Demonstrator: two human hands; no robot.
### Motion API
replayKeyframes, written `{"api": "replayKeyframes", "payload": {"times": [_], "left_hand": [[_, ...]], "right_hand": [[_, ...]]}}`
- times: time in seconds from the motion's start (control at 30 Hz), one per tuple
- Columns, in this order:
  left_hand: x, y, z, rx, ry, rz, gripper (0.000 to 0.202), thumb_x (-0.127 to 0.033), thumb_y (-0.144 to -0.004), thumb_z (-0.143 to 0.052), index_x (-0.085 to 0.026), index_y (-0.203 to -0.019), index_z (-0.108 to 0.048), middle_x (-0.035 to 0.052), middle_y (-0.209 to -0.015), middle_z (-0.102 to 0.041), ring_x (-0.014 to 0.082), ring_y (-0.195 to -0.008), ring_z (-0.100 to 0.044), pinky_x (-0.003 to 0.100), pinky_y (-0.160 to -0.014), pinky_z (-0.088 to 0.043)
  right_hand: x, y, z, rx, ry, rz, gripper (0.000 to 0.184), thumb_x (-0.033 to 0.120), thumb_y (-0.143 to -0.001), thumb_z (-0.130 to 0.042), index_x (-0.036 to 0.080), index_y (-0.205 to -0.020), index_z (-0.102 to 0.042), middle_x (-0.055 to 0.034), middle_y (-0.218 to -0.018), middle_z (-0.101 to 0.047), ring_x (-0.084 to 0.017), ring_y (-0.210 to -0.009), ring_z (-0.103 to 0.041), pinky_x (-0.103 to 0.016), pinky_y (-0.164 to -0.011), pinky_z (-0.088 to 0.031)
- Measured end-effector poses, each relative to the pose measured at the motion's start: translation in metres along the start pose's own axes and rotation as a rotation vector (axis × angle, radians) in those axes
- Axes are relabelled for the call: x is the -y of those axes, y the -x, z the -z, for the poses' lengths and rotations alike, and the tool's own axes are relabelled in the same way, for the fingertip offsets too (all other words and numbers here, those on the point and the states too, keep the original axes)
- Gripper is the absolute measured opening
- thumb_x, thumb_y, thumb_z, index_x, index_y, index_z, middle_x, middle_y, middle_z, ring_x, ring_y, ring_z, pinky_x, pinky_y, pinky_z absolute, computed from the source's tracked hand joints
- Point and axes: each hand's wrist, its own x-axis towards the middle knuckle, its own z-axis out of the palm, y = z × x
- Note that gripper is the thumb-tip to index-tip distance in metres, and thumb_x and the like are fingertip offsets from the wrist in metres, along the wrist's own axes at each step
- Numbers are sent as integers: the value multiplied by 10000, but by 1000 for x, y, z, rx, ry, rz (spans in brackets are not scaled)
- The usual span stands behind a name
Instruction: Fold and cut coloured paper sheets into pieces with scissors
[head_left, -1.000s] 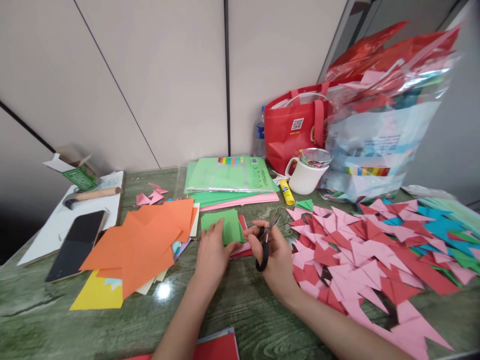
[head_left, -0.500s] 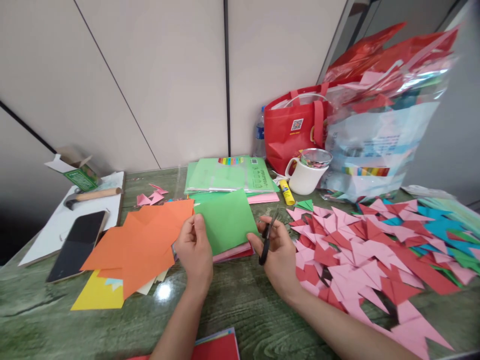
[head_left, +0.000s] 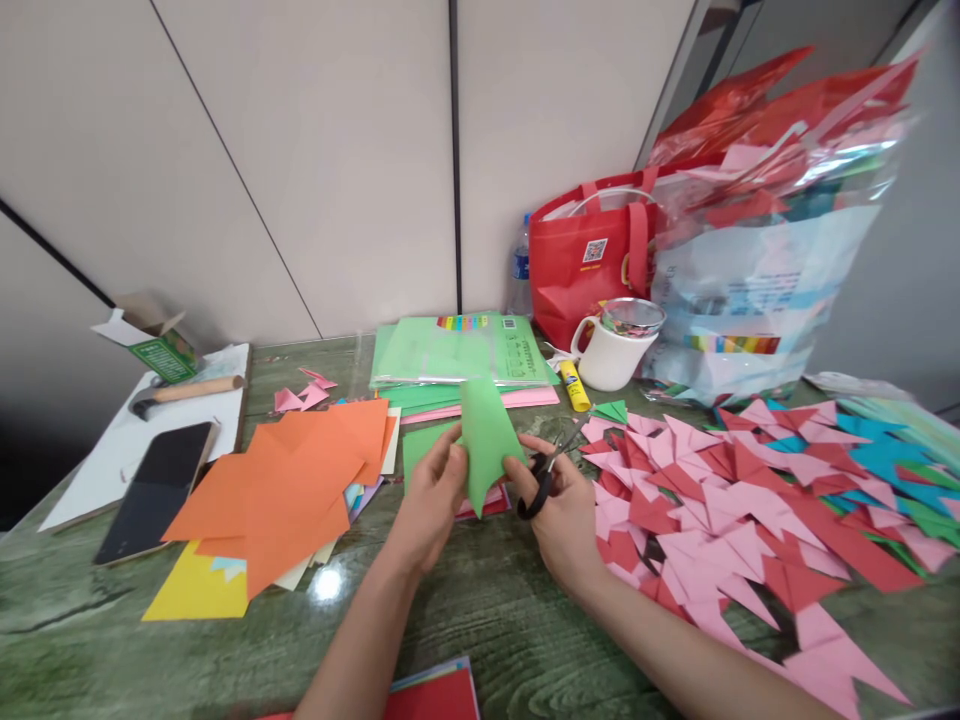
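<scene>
A sheet of green paper (head_left: 486, 440) is held up between both hands, bent over so that it looks narrow. My left hand (head_left: 431, 495) pinches its left side. At the sheet's right edge are the thumb and index finger of my right hand (head_left: 559, 510), which also has black-handled scissors (head_left: 541, 475) tucked in it, blades pointing up and to the right. Behind the sheet, another green sheet (head_left: 424, 450) lies on the table, with pink and red paper (head_left: 487, 502) partly visible under the hands.
Orange sheets (head_left: 292, 490) overlap a yellow one (head_left: 199, 585) on the left, near a phone (head_left: 154, 490) and a hammer (head_left: 187, 393). Folded pink and red pieces (head_left: 720, 520) spread across the right. Behind stand a white mug (head_left: 611, 358), a glue stick (head_left: 574, 386) and a red bag (head_left: 581, 285).
My left hand has moved right, closer to my right hand. The green sheet, flat and wide before, is now bent over, and a green sheet behind it has come into view.
</scene>
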Motion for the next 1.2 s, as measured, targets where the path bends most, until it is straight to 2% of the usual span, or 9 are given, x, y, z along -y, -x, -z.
{"api": "replayKeyframes", "payload": {"times": [0.27,0.4,0.5,0.67,0.73,0.87,0.93,1.1,1.2], "left_hand": [[-2,4,-1,79,-81,4,631,-202,-612,-688,-195,-1200,-462,123,-1067,-596,235,-957,-558,296,-730,-458],[-3,2,2,-83,-113,-30,634,-154,-571,-710,-225,-1163,-495,90,-1136,-558,225,-1004,-531,290,-763,-456],[-6,-2,8,-213,87,-53,525,-249,-625,-680,-215,-1123,-520,80,-1130,-565,208,-983,-548,308,-774,-465],[-12,-7,11,-281,468,-142,385,-356,-649,-651,-192,-991,-584,60,-1034,-626,174,-1034,-524,284,-853,-436],[-12,-5,7,-231,484,-170,386,-366,-642,-655,-208,-987,-585,56,-1035,-627,183,-1067,-505,307,-881,-420],[-8,0,-2,-30,348,-155,404,-314,-635,-670,-213,-1016,-579,70,-1043,-623,210,-1087,-489,368,-902,-397],[-5,2,-5,-21,244,-153,417,-228,-631,-678,-216,-1035,-571,61,-1034,-626,201,-1067,-502,369,-894,-402],[-3,-1,-5,-309,74,-124,392,-181,-633,-666,-200,-1016,-584,48,-1015,-625,171,-863,-584,361,-759,-489],[-6,-4,-1,-421,72,-188,374,-165,-604,-684,-202,-966,-601,21,-954,-634,138,-733,-592,354,-684,-524]], "right_hand": [[-3,2,0,39,16,29,215,329,-670,-651,175,-716,-509,44,-548,-512,-92,-452,-471,-193,-400,-391],[-6,0,0,6,-34,17,211,316,-667,-657,178,-707,-501,45,-554,-534,-106,-478,-521,-214,-452,-437],[-8,-4,0,-63,-110,-49,246,338,-671,-653,180,-754,-484,26,-588,-589,-133,-499,-588,-273,-533,-487],[-9,-9,1,-130,-180,-91,278,355,-649,-670,181,-760,-483,33,-515,-600,-160,-485,-618,-294,-537,-497],[-9,-9,1,-130,-193,-88,276,345,-649,-674,180,-773,-491,29,-519,-614,-162,-498,-628,-288,-544,-496],[-9,-8,0,-133,-206,-81,258,321,-656,-676,177,-773,-497,21,-565,-639,-155,-515,-636,-272,-544,-492],[-10,-7,0,-124,-206,-77,251,309,-661,-674,179,-781,-496,27,-558,-634,-155,-518,-636,-266,-534,-489],[-8,-7,1,-110,-220,-50,239,272,-663,-681,188,-795,-500,43,-580,-633,-138,-527,-638,-237,-530,-480],[-6,-9,1,-130,-244,-50,243,269,-653,-690,185,-785,-504,44,-578,-633,-136,-525,-639,-233,-534,-479]]}}
